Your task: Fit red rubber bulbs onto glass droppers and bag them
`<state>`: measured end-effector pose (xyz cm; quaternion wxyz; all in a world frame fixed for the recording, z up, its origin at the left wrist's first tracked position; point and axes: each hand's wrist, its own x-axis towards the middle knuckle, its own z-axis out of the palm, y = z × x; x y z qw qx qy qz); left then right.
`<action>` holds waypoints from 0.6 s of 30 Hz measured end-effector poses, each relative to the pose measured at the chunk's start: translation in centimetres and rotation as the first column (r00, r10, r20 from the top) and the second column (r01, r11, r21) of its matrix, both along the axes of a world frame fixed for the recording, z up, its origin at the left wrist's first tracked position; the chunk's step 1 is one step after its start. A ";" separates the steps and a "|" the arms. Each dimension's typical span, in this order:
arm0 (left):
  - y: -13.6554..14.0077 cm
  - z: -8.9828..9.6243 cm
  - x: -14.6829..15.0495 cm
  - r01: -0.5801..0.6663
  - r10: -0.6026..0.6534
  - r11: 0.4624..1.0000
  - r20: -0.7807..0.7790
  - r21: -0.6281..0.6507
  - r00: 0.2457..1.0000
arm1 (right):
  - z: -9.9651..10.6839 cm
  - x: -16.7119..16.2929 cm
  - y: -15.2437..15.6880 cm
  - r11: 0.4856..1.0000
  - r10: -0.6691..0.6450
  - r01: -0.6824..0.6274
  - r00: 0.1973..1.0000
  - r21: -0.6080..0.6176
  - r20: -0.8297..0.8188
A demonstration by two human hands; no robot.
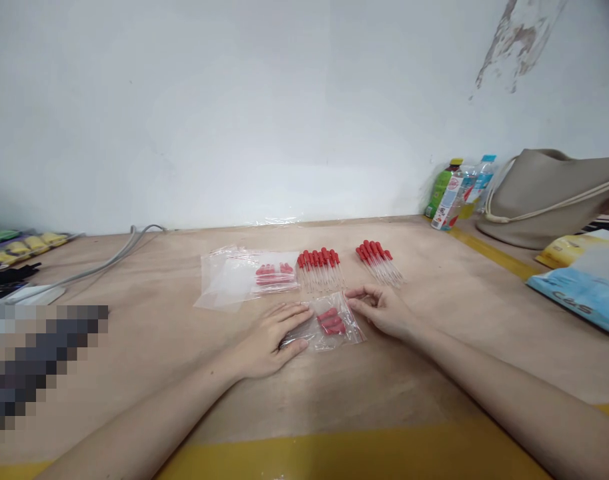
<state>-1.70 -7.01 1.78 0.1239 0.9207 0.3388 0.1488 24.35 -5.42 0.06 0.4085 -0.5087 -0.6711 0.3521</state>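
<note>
On the table in front of me lies a clear zip bag (311, 339) holding several droppers (333, 321) with red rubber bulbs. My left hand (279, 340) rests on the bag's left end, fingers stretched out and thumb apart. At the bag's upper right corner, my right hand (377, 308) pinches the edge by the zip seal between thumb and forefinger. Behind the bag, a bunch of loose red-bulbed droppers (324, 263) lies fanned out. Another bunch of droppers (377, 259) lies farther right. To the left, filled bags (275, 280) are stacked beside flat clear bags (227, 280).
Drink bottles (441, 190) and a grey drawstring bag (544, 193) stand at the back right. A blue packet (579, 297) lies on the right. A grey cable (109, 257) and dark cloth items (7, 277) are at the left. The white wall (234, 120) bounds the table (149, 300) behind.
</note>
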 end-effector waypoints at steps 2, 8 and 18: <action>0.0 -0.1 0.0 -0.006 0.006 1.000 0.005 -0.002 1.000 | 0.4 1.0 0.9 0.972 -0.203 0.174 0.961 0.159 0.187; -0.1 -0.1 0.0 -0.010 0.010 1.000 0.014 -0.010 1.000 | 3.0 3.3 5.0 0.797 -0.604 0.458 0.618 0.394 0.503; -0.1 -0.1 -0.1 -0.011 0.011 1.000 -0.003 -0.001 1.000 | 3.6 3.4 9.1 0.763 -0.588 0.603 0.502 0.231 0.634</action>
